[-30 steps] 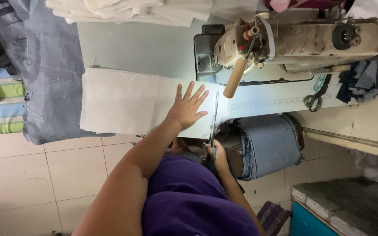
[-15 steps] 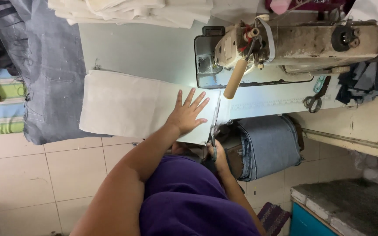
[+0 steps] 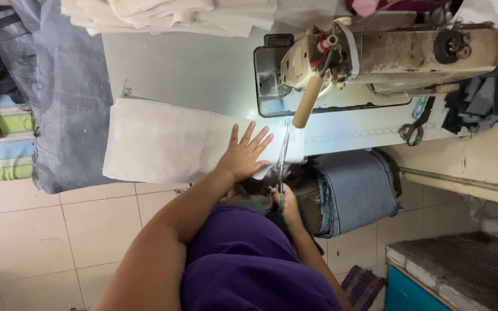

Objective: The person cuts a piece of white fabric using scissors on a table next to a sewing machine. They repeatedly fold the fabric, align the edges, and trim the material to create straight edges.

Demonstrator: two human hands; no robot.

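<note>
Head cam: left hand (image 3: 243,156) is spread flat, pinning the white fabric (image 3: 168,141) on the sewing table (image 3: 191,69), while the right hand (image 3: 283,204) grips scissors (image 3: 283,152) at its right end. Looks mid-cut; the next snip needs the cloth held taut.

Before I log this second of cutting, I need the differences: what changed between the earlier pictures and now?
Little changed. The left hand stays spread flat on the white fabric, and the right hand still holds the scissors at the fabric's edge. Sewing machine and folded denim unmoved.
</note>
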